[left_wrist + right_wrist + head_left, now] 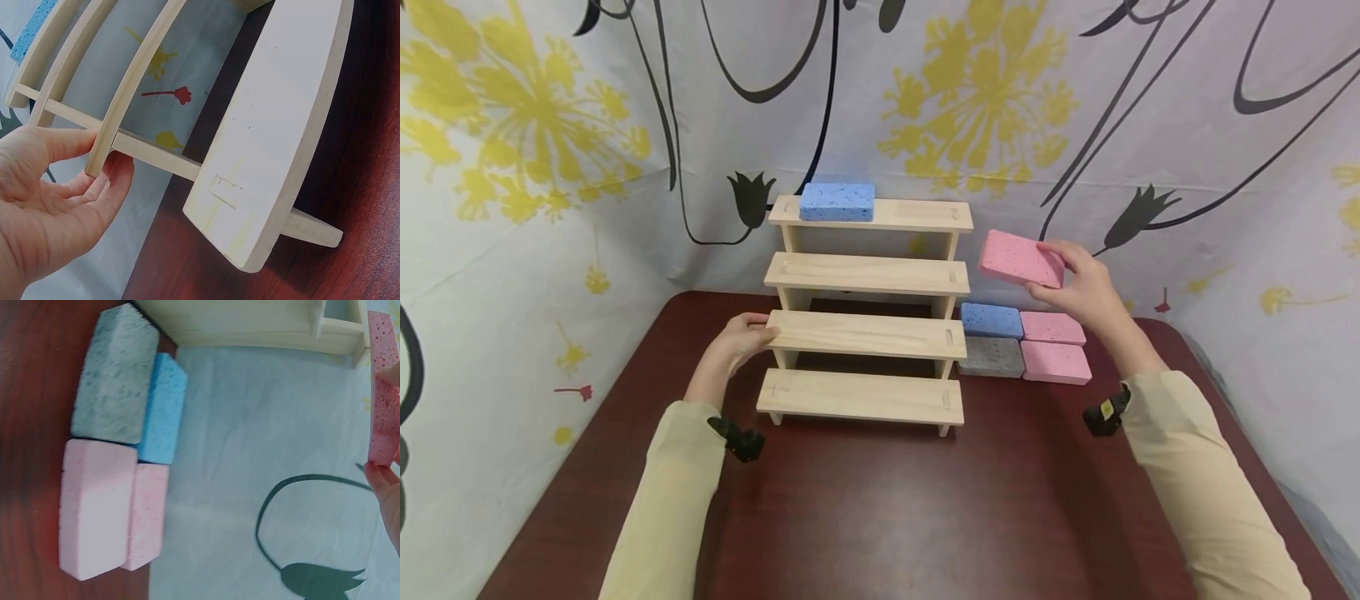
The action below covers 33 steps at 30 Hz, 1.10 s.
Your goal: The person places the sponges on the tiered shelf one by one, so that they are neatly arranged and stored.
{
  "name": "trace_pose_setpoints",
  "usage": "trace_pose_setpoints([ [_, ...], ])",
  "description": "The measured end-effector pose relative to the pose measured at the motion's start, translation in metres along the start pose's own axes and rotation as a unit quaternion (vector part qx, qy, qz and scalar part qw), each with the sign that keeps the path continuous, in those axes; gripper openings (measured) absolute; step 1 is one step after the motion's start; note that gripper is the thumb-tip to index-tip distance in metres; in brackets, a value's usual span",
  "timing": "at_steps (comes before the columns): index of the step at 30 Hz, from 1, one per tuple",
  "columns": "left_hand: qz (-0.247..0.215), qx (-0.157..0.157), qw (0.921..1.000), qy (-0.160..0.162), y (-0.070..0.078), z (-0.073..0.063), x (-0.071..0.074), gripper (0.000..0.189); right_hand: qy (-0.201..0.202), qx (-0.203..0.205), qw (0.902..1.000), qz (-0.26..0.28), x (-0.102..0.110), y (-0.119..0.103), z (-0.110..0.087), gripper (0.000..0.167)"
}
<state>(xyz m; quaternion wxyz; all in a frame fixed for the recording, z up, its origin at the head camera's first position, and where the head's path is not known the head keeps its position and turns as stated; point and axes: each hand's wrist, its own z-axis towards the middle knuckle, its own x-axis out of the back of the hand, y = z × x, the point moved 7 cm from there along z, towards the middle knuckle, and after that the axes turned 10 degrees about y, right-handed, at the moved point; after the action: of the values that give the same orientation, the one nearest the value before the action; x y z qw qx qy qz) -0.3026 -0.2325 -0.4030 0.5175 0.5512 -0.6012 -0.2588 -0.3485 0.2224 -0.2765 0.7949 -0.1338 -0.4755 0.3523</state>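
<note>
A small wooden rack with stepped shelves (865, 397) stands on the table. My left hand (735, 343) pinches the left end of its second shelf from the bottom, thumb above and fingers below, as the left wrist view shows. A pink sponge (1017, 258) is in my right hand (1086, 287), held by its right end between thumb and fingers. It is raised to the right of the rack, near the height of the upper shelves. On the top shelf a blue sponge (837, 202) lies toward the left. The other shelves are bare.
Right of the rack, a blue sponge (992, 320), a grey sponge (992, 357) and two pink sponges (1056, 362) lie flat in a block on the dark red table (865, 517). A patterned cloth (985, 108) hangs behind and at both sides.
</note>
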Motion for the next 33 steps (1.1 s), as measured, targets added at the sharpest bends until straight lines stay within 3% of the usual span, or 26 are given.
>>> trace_pose_setpoints([
  [6,-0.008,0.002,1.0,0.0,-0.001,0.001,0.0,0.052,0.014,0.027,0.9995,0.007,0.001,-0.018,0.017,0.06],
  [19,-0.012,-0.004,0.9999,-0.011,0.0,0.0,0.0,0.052,0.009,0.027,0.9996,0.003,-0.012,-0.041,0.046,0.058],
  [33,-0.015,-0.007,0.9999,-0.003,-0.001,0.001,0.0,0.05,-0.03,0.046,0.9983,0.016,-0.043,-0.07,0.087,0.058],
])
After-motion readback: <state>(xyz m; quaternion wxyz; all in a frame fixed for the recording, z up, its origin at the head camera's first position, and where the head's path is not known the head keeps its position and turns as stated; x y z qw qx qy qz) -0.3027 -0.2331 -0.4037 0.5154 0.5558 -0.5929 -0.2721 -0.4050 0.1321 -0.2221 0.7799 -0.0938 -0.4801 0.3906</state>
